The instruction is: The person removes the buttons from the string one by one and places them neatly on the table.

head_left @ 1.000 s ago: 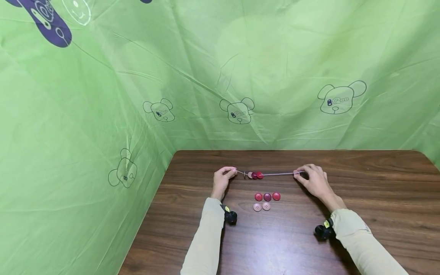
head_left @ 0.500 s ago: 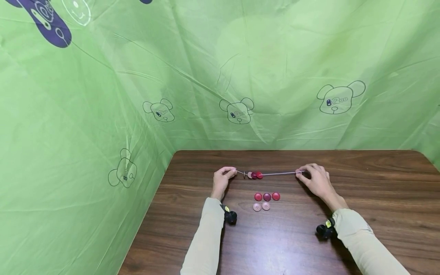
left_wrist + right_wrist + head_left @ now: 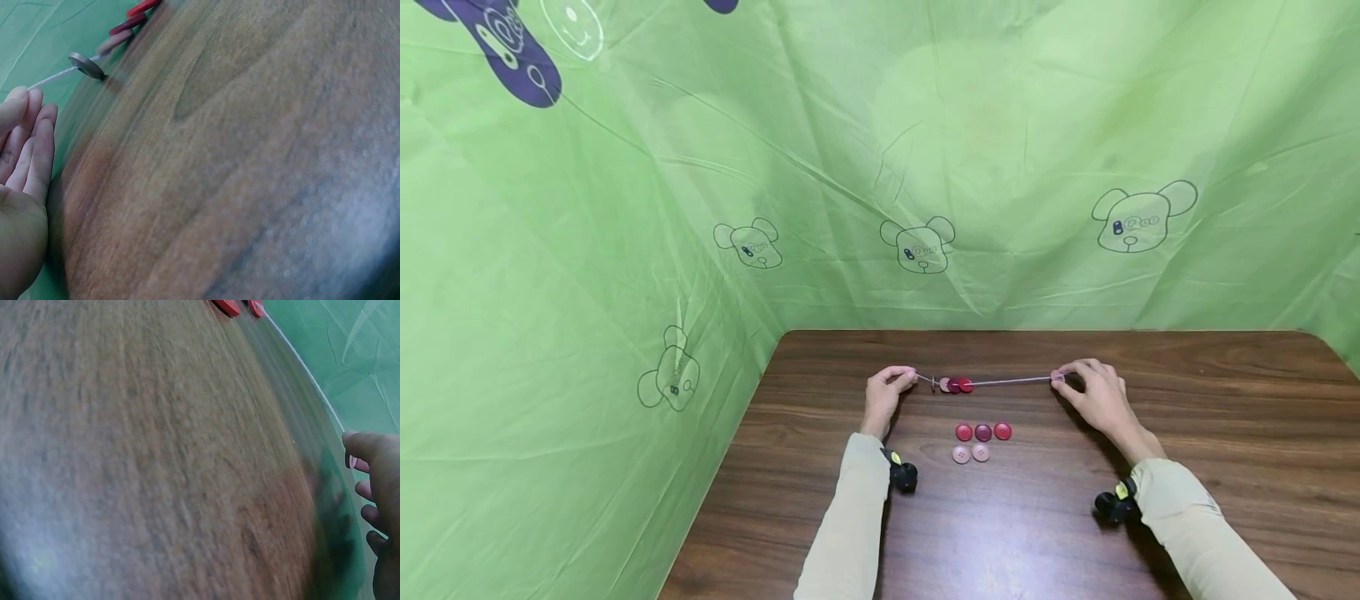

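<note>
A pale string (image 3: 1007, 382) stretches between the two hands, low over the table. The left hand (image 3: 883, 396) pinches its left end between thumb and fingertips. At the other end the right hand (image 3: 1097, 398) pinches it, with a small pale pink piece at the fingertips, mostly hidden by the thumb. Strung nearer the left hand are a dark button (image 3: 86, 65) turned edge-on, a pink button (image 3: 945, 385), a dark purple button (image 3: 954, 385) and a red button (image 3: 966, 385), the last three overlapping.
Nearer the person lie loose buttons in two rows: a red button (image 3: 964, 432), a purple button (image 3: 983, 432) and another red button (image 3: 1003, 431), then two pink buttons (image 3: 961, 454). A green printed cloth (image 3: 1000, 283) rises behind the brown wooden table (image 3: 1247, 433).
The right hand has slid a little to the right, and the length of string between it and the red button has grown. The left hand and the buttons stay nearly in place.
</note>
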`<act>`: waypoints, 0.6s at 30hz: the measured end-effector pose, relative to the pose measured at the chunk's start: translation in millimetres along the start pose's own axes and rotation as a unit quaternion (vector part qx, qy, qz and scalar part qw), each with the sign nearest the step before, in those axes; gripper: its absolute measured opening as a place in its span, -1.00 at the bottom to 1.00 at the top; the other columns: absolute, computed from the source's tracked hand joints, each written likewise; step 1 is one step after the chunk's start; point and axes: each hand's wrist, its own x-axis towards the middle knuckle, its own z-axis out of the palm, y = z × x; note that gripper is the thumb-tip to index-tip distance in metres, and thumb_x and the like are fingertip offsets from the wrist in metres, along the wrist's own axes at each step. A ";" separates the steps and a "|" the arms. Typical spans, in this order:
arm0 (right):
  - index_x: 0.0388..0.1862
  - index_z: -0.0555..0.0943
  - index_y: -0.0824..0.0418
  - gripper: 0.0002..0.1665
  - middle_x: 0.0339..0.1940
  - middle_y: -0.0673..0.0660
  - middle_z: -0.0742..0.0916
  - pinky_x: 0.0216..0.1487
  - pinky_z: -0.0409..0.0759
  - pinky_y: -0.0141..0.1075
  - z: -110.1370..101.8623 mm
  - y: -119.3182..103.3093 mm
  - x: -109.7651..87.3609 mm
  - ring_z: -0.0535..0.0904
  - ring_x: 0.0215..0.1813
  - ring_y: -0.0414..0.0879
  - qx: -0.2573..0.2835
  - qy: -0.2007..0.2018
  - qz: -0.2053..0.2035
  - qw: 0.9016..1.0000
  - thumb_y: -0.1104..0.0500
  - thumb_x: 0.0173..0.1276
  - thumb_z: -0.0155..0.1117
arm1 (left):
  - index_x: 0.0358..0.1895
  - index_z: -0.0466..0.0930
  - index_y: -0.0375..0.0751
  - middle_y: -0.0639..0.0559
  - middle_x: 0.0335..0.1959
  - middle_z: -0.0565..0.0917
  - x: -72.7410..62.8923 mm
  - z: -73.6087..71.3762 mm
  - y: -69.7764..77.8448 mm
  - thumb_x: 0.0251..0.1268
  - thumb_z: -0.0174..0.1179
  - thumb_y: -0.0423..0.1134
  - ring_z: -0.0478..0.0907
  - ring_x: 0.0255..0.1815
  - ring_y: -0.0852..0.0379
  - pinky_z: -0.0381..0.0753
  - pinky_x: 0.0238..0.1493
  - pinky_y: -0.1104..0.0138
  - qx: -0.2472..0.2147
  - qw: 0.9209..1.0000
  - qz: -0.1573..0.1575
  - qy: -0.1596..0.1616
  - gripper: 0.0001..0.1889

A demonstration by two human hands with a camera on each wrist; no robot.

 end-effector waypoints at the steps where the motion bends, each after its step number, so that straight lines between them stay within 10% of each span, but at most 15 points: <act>1: -0.05 0.62 0.17 -0.66 0.07 0.28 0.58 -0.02 0.21 0.20 -0.2 0.3 -0.1 0.34 0.15 0.32 0.001 0.000 0.000 1.000 -0.01 0.31 0.29 | -0.19 0.69 -0.40 -0.06 -0.37 0.75 0.1 -0.1 -0.2 0.18 0.31 -0.36 0.68 -0.32 0.23 0.69 -0.09 0.32 -0.001 1.000 0.000 0.000 -0.82; 18: -0.06 0.62 0.20 -0.65 0.08 0.32 0.58 -0.06 0.21 0.18 -4.9 7.3 -2.7 0.33 0.16 0.36 0.001 0.011 0.009 1.000 -0.01 0.32 0.28 | -0.15 0.67 -0.44 -0.23 -0.26 0.74 0.2 -0.7 1.8 0.19 0.31 -0.31 0.71 -0.17 -0.01 0.67 0.00 0.20 -0.008 1.000 -0.005 -0.008 -0.76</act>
